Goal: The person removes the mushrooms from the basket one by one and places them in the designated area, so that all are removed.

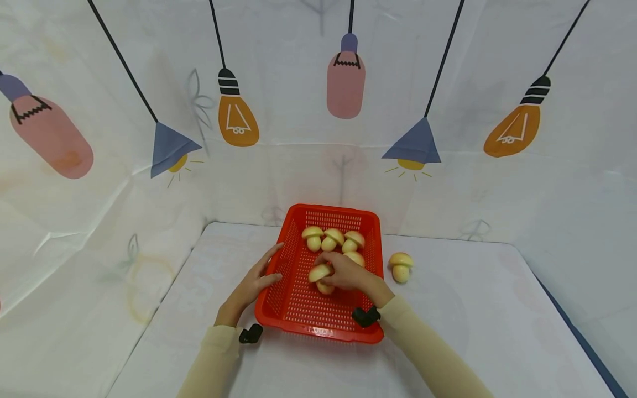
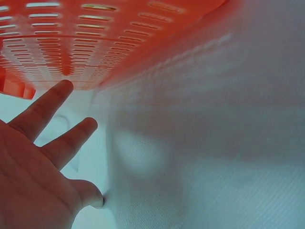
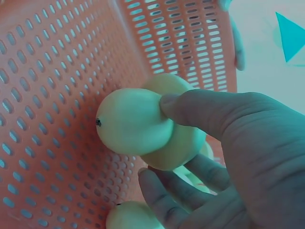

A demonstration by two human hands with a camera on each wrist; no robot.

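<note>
My right hand [image 1: 348, 273] reaches into a red plastic basket [image 1: 318, 333] and grips a toy mushroom [image 1: 320, 272] with a pale yellow cap. In the right wrist view, the thumb and fingers pinch this mushroom [image 3: 136, 121] around its cap, its rounded stem pointing away from the palm. Part of another mushroom [image 3: 133, 217] shows below it. My left hand [image 1: 251, 287] is at the basket's left side, fingers extended and thumb at the rim. From the left wrist, those fingers look straight and spread beside the slotted basket wall [image 2: 86, 43].
Three mushrooms [image 1: 328, 239] lie in a row at the basket's far end, with another [image 1: 354, 258] partly hidden behind my right hand. One mushroom [image 1: 400, 267] lies on the white table [image 1: 458, 309], right of the basket. A lamp-printed sheet [image 1: 298, 171] hangs behind the table.
</note>
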